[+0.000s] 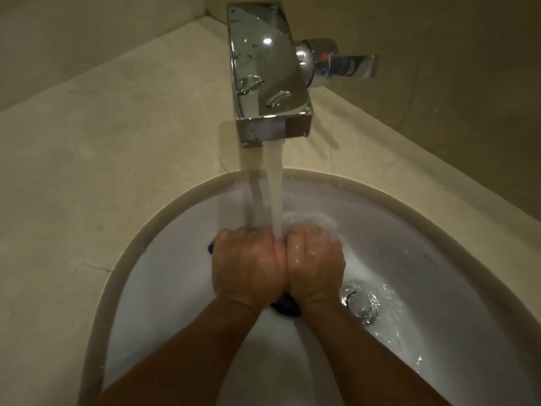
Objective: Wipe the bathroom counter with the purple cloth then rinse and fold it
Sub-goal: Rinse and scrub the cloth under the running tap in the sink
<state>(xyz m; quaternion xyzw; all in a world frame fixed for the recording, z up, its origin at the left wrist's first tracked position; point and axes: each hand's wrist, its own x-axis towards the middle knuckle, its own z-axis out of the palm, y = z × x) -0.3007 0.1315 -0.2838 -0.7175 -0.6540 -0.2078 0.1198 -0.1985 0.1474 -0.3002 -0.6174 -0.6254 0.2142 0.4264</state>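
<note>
**Both hands squeeze the cloth under running water**

Left hand [248, 265] and right hand [314, 265] pressed side by side, knuckles up, fingers curled into fists over the white oval ceramic sink [164, 288]. Both grip the bunched dark purple cloth [285, 309], mostly hidden; small bits show below the wrists and at the left hand's outer edge. Water stream [275, 189] from the square chrome faucet [268, 77] lands right where the two hands meet, splashing over the right hand's fingers. Chrome lever handle [348, 64] with red and blue dots points right. Round metal drain [358, 306] sits just right of the right wrist, water swirling over it. Beige stone worktop [87, 159] surrounds the sink.
</note>
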